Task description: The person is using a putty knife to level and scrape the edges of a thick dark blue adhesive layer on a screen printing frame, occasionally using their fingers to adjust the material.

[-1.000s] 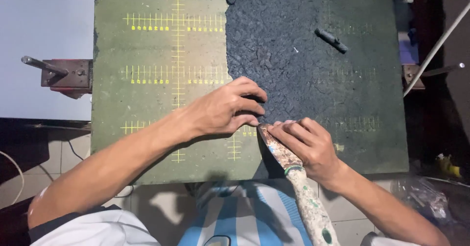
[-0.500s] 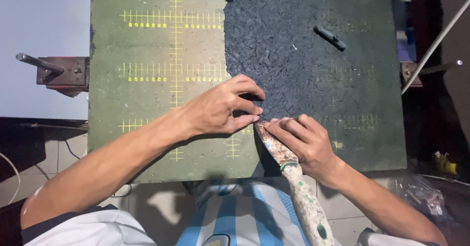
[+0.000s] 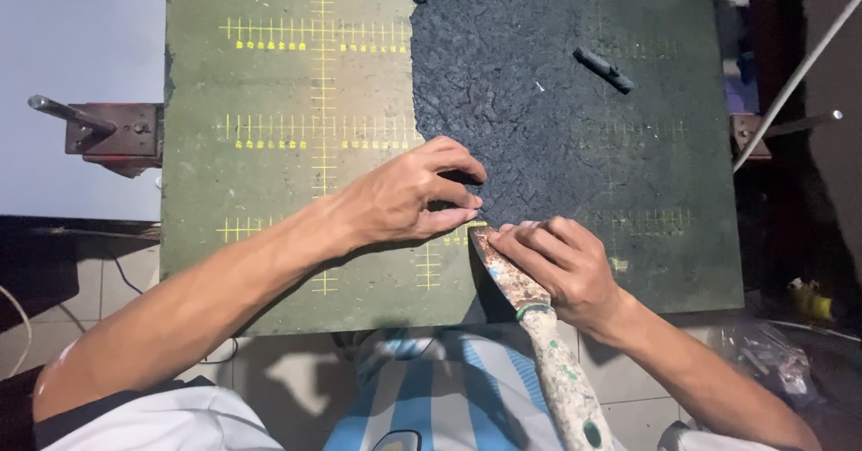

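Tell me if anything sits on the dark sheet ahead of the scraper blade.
Right ahead of the scraper blade, nothing loose shows on the dark sheet. The left hand presses at the sheet's edge just beside the blade tip, and the right hand fingers lie along the blade. A small dark stick lies farther up, well clear.

A pale wall fills the upper left. Grey floor tiles show at the bottom. The right side is dark and shadowy.
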